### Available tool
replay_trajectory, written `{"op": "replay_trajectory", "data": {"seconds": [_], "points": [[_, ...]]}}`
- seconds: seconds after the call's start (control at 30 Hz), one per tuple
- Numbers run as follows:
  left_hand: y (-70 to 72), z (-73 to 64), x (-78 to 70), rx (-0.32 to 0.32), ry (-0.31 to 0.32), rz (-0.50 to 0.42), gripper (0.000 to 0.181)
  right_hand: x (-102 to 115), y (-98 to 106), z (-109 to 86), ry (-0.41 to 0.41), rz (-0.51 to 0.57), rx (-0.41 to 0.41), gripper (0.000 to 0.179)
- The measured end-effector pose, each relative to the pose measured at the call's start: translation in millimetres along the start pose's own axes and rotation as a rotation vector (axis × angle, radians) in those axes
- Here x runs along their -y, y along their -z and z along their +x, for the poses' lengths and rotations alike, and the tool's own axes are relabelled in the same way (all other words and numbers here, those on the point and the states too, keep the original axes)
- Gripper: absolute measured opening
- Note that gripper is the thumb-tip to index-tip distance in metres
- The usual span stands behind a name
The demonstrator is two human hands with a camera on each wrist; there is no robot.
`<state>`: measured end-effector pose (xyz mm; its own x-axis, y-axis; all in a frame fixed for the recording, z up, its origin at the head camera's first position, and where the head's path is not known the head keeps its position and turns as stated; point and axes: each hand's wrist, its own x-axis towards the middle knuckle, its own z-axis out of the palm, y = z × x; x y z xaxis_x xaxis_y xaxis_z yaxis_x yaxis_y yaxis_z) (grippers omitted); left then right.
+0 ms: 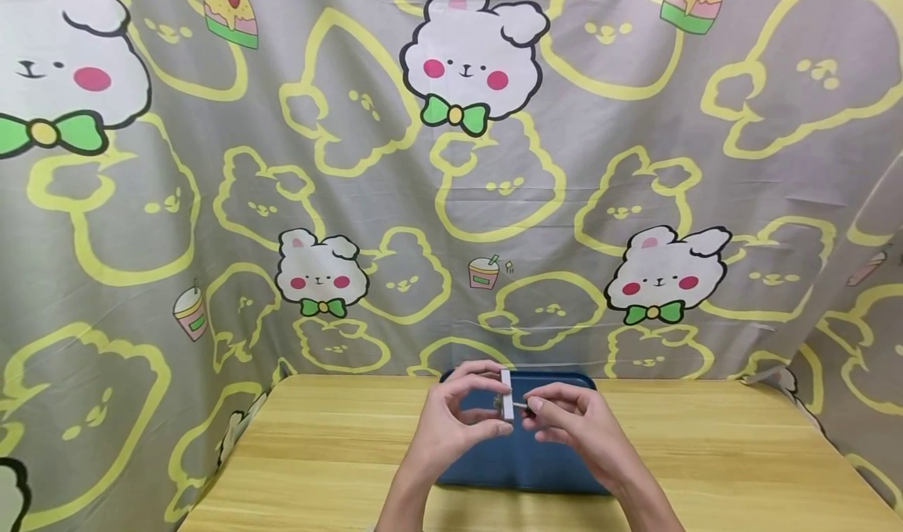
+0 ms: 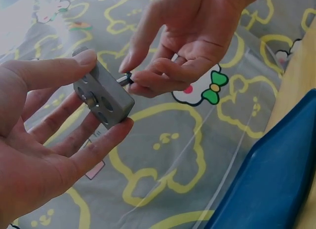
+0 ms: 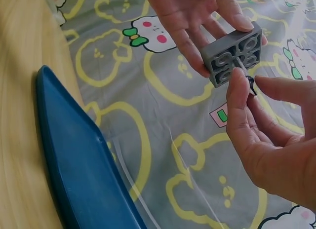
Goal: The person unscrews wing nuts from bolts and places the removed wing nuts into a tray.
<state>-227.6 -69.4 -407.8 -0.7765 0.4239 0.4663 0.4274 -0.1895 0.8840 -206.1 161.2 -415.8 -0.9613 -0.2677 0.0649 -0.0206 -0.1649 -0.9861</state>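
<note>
My left hand (image 1: pixel 455 410) grips a small grey rectangular block (image 2: pixel 114 93) by its edges, thumb on one side and fingertips on the other. Round recesses show on the block's face in the right wrist view, and a metal screw (image 3: pixel 241 65) stands out from its middle. On the opposite face, seen in the left wrist view, a short metal end (image 2: pixel 90 99) sticks out among round holes. With thumb and fingers my right hand (image 1: pixel 578 418) pinches the screw's dark head (image 3: pixel 252 84). Both hands are raised over the blue tray.
A dark blue tray (image 1: pixel 522 469) with a low rim lies on the light wooden table (image 1: pixel 339 430), below the hands. Behind the table and at both sides hangs a grey curtain (image 1: pixel 395 203) with cartoon prints.
</note>
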Motion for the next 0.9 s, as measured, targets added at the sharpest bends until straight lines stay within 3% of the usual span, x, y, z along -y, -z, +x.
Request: {"op": "replay_trajectory", "data": {"seconds": [0.27, 0.43, 0.7, 0.9], "points": [[-0.3, -0.2, 0.1, -0.005, 0.017, 0.007, 0.036, 0.2, 0.4, 1.0, -0.001, -0.028, -0.017, 0.028], [0.0, -0.2, 0.5, -0.008, 0.023, -0.004, 0.036, -1.9, 1.2, 2.1, 0.045, -0.093, -0.033, 0.034], [2.3, 0.0, 3.0, -0.016, 0.027, -0.053, 0.038, -6.9, -1.2, 4.4, 0.232, -0.266, -0.085, 0.026], [4.3, 0.1, 2.1, -0.025, 0.027, -0.087, 0.041, -11.1, -7.7, 3.7, 0.470, -0.384, -0.110, 0.012]]}}
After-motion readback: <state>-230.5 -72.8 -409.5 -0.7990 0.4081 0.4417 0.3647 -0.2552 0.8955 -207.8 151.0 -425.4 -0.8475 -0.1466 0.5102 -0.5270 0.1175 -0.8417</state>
